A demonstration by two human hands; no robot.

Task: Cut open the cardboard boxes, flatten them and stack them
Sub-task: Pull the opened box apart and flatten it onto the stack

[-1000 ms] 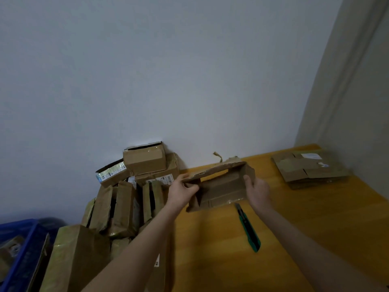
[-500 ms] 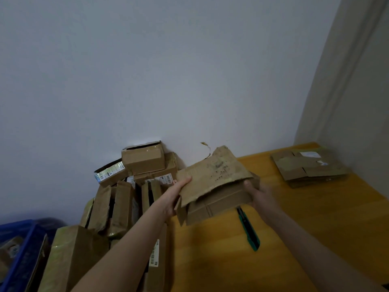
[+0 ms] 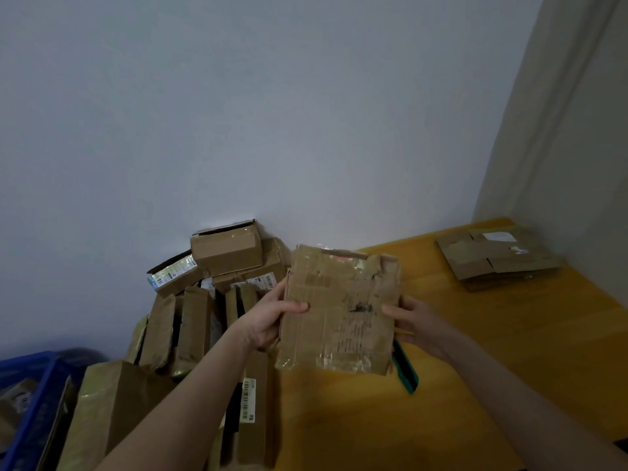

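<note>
Centrally, the flattened box [image 3: 339, 311] is held clear of the surface [image 3: 339, 419] by both hands, its broad face turned toward the camera and its long axis running from near to far. The left grip [image 3: 268, 321] closes round the left edge, thumb laid across the front face and fingers behind. The right grip [image 3: 413, 322] pinches the right edge in the same way. The stack of flattened boxes [image 3: 496, 260] lies well apart, to the right and farther off, near the far corner of the surface. The right grip is thus the nearer, and the carry probably runs rightward and away. The box cutter [image 3: 406, 372] lies on the surface under the box's lower right corner, partly hidden. Uncut boxes [image 3: 224, 249] are piled at left.
</note>
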